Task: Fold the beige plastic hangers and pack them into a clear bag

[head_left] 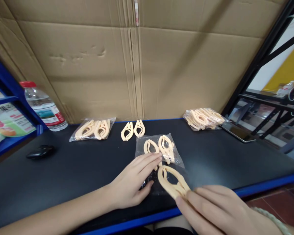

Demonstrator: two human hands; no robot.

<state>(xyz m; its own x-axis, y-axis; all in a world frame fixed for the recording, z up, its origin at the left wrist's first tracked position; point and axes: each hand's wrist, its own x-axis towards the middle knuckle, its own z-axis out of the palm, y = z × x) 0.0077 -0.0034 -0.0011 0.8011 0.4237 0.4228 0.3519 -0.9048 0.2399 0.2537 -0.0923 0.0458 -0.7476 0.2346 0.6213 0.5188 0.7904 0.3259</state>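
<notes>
My right hand pinches one end of a beige folding plastic clothes hanger, folded into a loop and held above the table's front edge. Its far end is close to the fingertips of my left hand. That left hand lies with fingers stretched out and thumb apart on a clear plastic bag. Inside or on the bag are two more folded hangers, one on the left partly under my fingers and one on the right. Whether my left fingertips press on the hanger or only the bag is hard to see.
Two loose parts of a hanger lie behind the bag. A bagged pair sits left, a bagged stack right, beside a phone. A mouse and water bottle stand left. Cardboard walls the back.
</notes>
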